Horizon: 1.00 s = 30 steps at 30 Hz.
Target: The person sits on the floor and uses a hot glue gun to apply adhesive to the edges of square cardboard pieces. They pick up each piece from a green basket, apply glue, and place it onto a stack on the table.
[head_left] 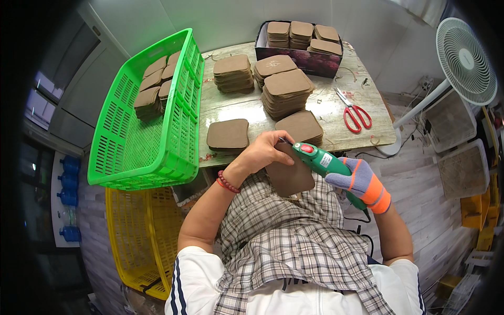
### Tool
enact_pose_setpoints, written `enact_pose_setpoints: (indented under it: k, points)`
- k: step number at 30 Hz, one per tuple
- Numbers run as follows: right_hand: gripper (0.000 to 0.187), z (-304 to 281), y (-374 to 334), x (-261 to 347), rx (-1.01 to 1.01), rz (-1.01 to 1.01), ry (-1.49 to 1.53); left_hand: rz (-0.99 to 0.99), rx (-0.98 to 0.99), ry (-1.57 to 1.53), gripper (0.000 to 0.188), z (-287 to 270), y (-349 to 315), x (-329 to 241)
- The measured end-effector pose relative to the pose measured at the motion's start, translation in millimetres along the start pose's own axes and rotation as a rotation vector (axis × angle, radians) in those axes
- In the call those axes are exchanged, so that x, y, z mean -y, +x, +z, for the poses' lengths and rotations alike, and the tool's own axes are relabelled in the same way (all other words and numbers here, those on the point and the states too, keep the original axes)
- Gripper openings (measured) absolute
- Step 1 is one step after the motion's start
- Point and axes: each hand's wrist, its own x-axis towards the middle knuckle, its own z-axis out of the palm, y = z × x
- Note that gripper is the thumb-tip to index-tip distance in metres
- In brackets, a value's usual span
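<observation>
Bare but for a beaded bracelet at the wrist, my left hand (265, 151) pinches the upper edge of a brown flat pad with rounded corners (291, 177), held over my lap at the table's edge. My right hand (362, 182), in a grey and orange glove, is wrapped round a green corded electric cutter (323, 161) with a red button. Its dark tip lies at the pad's upper edge, close to my left fingers; whether it touches the pad I cannot tell. Just beyond my hands lie a stack of brown pads (300, 127) and another stack (228, 134).
A green crate (178, 134) holding pads stands at the left, above a yellow crate (128, 231). Taller pad stacks (286, 86) and a dark box of pads (310, 62) are farther back. Red-handled scissors (358, 116) lie at the right, near a white fan (464, 60).
</observation>
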Motion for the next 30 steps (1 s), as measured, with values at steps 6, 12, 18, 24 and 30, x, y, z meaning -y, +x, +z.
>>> enact_pose_setpoints:
  k: [6, 12, 18, 24, 30]
  points:
    - [0.033, 6, 7, -3, -0.057, -0.050, 0.097, 0.185, -0.373, -0.072, 0.054, -26, -26, 8]
    - [0.032, -10, 7, -29, -0.172, -0.110, 0.045, 0.260, -0.976, 0.006, 0.033, -142, -39, 70]
    - [0.030, -23, 0, -56, -0.316, -0.088, -0.028, 0.281, -1.089, 1.429, 0.048, -73, -7, 42]
    - [0.028, -22, 0, -74, -0.380, -0.094, 0.035, 0.365, -0.627, 1.263, 0.049, -4, 64, 51]
    - [0.027, -28, -9, -76, -0.417, -0.010, 0.165, 0.435, -0.742, 1.172, 0.049, 10, 70, 48]
